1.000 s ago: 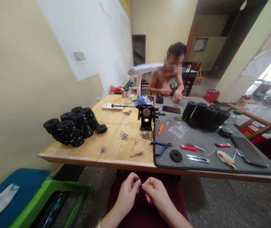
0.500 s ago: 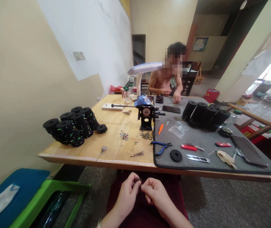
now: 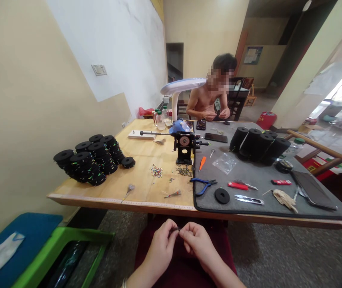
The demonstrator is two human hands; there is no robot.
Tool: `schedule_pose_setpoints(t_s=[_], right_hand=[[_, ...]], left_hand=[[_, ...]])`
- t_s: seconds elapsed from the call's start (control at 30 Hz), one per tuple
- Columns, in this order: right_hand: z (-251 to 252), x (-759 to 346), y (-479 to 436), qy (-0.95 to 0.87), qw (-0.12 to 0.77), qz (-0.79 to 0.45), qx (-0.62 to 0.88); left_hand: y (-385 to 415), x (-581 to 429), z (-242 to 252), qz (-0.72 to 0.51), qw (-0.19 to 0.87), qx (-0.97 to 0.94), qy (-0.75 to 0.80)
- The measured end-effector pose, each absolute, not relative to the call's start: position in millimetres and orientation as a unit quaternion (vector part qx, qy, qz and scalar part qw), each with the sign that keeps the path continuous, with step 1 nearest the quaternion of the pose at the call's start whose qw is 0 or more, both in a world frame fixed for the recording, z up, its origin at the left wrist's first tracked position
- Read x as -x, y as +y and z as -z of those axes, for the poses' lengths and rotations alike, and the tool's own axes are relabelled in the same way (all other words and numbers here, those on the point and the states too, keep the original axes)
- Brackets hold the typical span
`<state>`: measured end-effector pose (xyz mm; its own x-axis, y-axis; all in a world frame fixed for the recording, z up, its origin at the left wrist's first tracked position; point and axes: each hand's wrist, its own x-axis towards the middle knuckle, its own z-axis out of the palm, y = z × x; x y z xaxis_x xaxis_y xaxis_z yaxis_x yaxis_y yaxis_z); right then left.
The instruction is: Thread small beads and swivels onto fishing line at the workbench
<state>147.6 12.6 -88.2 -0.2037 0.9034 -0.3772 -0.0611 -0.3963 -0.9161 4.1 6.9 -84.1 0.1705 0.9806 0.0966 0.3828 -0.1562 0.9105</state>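
My left hand (image 3: 164, 242) and my right hand (image 3: 197, 243) meet in front of the table's edge, above dark red cloth. Both are closed in a pinch, fingertips almost touching. A tiny dark thing (image 3: 178, 229) shows between them, too small to name. On the table beyond lie a pile of small dark metal pieces (image 3: 184, 171), a scatter of coloured beads (image 3: 156, 171) and blue-handled pliers (image 3: 203, 186). A black foam spool (image 3: 222, 196) and thread snips (image 3: 249, 200) rest on the grey mat (image 3: 185, 204).
A black hand-cranked winder (image 3: 185, 148) stands mid-table beneath a desk lamp (image 3: 183, 85). Stacked spools rise at left (image 3: 83, 162) and right (image 3: 256, 146). Across the table a person (image 3: 208, 104) works with both hands. A green stool (image 3: 59, 244) is at lower left.
My fingertips have drawn slightly closer together. Across the table, the other person's hand has lifted off the mat and come near their other hand.
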Motion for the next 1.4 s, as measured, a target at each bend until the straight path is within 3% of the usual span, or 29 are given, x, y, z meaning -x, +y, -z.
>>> schedule_pose_setpoints(t_s=[0.43, 0.87, 1.13, 1.4], right_hand=[[92.7, -148.0, 15.1, -0.4, 0.398, -0.652, 0.506], [91.2, -148.5, 14.0, -0.372, 0.466, -0.639, 0.487], [93.6, -148.3, 14.5, -0.387, 0.461, -0.63, 0.49], [91.6, -147.6, 13.4, -0.403, 0.415, -0.65, 0.493]], left_hand=[[6.2, -4.4, 80.7, -0.343, 0.404, -0.675, 0.513], [7.9, -7.2, 78.2, -0.356, 0.623, -0.552, 0.424], [12.4, -9.5, 82.2, -0.365, 0.603, -0.531, 0.47], [11.0, -8.6, 79.3, -0.368, 0.492, -0.597, 0.516]])
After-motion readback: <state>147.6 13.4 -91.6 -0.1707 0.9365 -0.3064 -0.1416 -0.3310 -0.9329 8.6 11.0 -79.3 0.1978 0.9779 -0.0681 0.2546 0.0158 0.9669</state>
